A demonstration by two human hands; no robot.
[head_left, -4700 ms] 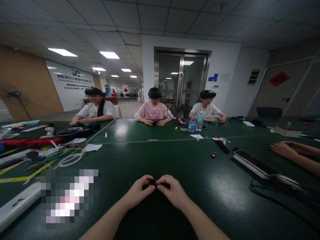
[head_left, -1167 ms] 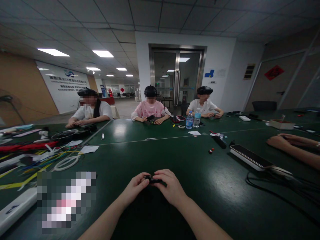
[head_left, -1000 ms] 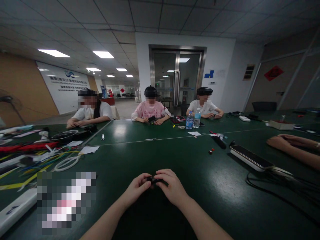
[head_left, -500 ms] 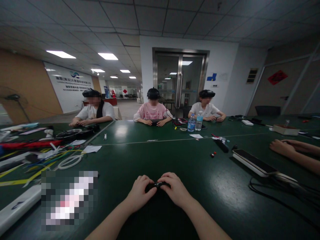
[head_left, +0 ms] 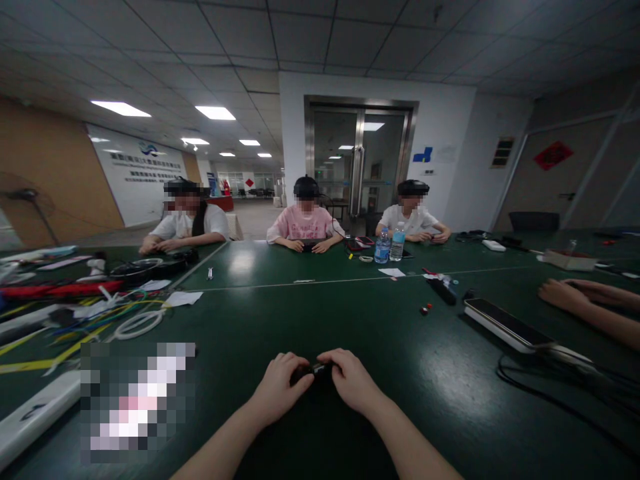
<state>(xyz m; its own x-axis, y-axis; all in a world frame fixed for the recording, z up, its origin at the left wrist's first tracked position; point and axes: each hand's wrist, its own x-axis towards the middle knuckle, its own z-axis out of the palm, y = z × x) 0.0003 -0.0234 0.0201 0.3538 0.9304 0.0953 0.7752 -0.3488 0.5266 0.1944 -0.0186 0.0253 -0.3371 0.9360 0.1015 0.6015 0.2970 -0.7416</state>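
A small, black, shiny object point(head_left: 319, 369) is held between my two hands, just above or on the dark green table point(head_left: 280, 313); its kind cannot be made out. My left hand point(head_left: 281, 381) is closed around its left end, with the thumb along the near side and the fingers curled over the top. On the other end, my right hand point(head_left: 353, 379) is closed too, its index finger bent over the object and its thumb mostly hidden. Only the middle of the object shows between the fingertips.
Cables and a white cable loop point(head_left: 140, 325) lie to the left, near a white power strip point(head_left: 40, 417). A phone-like device point(head_left: 510, 325) and black cords are on the right, beside another person's hands point(head_left: 570, 297). Two water bottles point(head_left: 390, 245) and three seated people are across the table.
My right hand's fingers have shifted on the black object, and its thumb has drawn back out of sight. The left hand stays almost still.
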